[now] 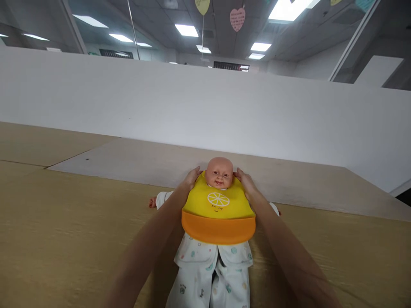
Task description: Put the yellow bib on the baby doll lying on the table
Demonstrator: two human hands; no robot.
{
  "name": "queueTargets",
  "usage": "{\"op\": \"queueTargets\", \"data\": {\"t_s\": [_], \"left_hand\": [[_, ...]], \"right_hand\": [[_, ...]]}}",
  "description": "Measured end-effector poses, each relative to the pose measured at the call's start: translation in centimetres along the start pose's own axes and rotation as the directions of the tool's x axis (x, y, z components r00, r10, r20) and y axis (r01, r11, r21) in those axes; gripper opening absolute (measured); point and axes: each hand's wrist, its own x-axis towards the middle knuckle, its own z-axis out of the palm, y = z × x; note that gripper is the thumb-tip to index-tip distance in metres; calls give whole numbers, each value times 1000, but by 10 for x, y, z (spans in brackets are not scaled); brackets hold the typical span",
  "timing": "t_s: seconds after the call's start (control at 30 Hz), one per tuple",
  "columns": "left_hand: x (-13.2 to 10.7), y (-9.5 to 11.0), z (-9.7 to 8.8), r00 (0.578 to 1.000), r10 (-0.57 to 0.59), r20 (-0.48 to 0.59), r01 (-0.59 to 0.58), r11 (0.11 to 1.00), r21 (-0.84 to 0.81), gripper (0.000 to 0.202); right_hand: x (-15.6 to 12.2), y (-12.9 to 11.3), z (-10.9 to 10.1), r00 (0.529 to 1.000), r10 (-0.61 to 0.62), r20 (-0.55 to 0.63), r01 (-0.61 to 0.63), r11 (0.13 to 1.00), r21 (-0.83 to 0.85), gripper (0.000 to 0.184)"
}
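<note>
A baby doll (218, 172) lies on its back, face up, in white patterned clothes (199, 282). Over its chest is a yellow bib (205, 192) with a citrus slice and a smiling face printed on it. An orange catch pocket (218, 229) runs along the bib's lower edge. My left hand (192, 177) is closed at the bib's upper edge, left of the doll's neck. On the other side, my right hand (245, 180) holds the matching edge. Some fingertips of both hands are hidden behind the bib and the head. The doll's arms stick out sideways beneath my forearms.
The doll lies on a tan, wood-coloured surface (80, 231) with a paler panel (128, 158) beyond its head. Behind stands a low white wall (192, 107) topped by glass. Heart-shaped paper notes (237, 19) are on the glass, and ceiling lights show through it.
</note>
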Motion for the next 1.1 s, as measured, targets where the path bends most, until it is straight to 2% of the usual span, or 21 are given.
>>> {"op": "queueTargets", "data": {"t_s": [0.13, 0.33, 0.47, 0.7, 0.87, 1.0, 1.1], "left_hand": [[-21, -8, 5, 997, 54, 62, -45, 990, -135, 37], [-56, -25, 7, 973, -50, 224, 81, 988, -133, 35], [-72, -31, 5, 968, -15, 251, 54, 987, -151, 33], [-99, -48, 2, 972, 7, 235, 35, 984, -174, 36], [-117, -55, 3, 963, -6, 268, 63, 977, -204, 42], [-120, -60, 0, 961, 16, 274, 47, 974, -224, 45], [-119, -62, -2, 957, 33, 288, 37, 972, -234, 47]], "right_hand": [[-25, -4, -1, 993, -107, 50, 104, 993, 51, 29], [-55, 5, -1, 990, -133, 49, 128, 988, 87, 24], [-72, 7, 1, 992, -121, 40, 119, 991, 58, 24], [-103, 13, -1, 991, -136, -5, 135, 990, -46, 30], [-103, 22, -8, 983, -179, 31, 181, 980, -77, 27], [-88, 23, -8, 986, -91, 142, 103, 992, -74, 31], [-73, 16, 1, 969, -49, 244, 82, 989, -126, 34]]}}
